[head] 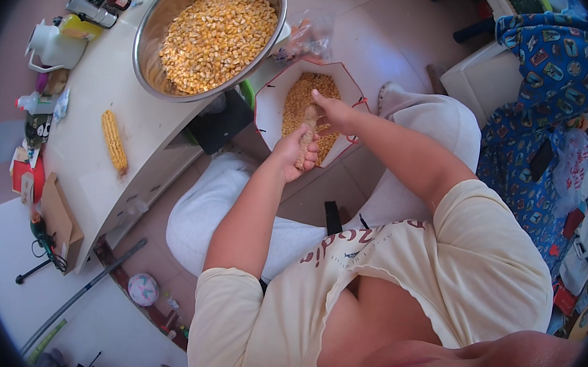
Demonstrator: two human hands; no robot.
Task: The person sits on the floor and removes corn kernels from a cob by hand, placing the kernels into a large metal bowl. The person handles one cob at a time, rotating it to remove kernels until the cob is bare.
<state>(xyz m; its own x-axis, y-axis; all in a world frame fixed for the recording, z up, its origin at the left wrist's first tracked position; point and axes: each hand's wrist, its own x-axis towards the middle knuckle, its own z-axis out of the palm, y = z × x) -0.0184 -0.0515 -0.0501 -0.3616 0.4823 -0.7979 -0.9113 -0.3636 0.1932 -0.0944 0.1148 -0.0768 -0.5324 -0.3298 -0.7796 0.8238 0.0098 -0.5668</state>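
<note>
My left hand [295, 154] is closed around the lower part of a corn cob [307, 134] that looks mostly bare of kernels. At its upper end, my right hand [336, 113] touches the cob with the fingers bent and the thumb raised. Both hands are over a white bag or box with a red rim [270, 106], which holds loose yellow kernels [303, 89]. A steel bowl [147, 70] heaped with corn kernels [219, 39] stands at the table's edge. One cob full of kernels [114, 140] lies on the white tabletop.
The curved white table [83, 113] carries a white jug [55, 47], bottles and a cardboard box [61, 222] along its far side. A clear plastic bag [311, 36] lies beyond the red-rimmed container. To the right is a chair draped with blue patterned cloth [554, 73]. My knees flank the container.
</note>
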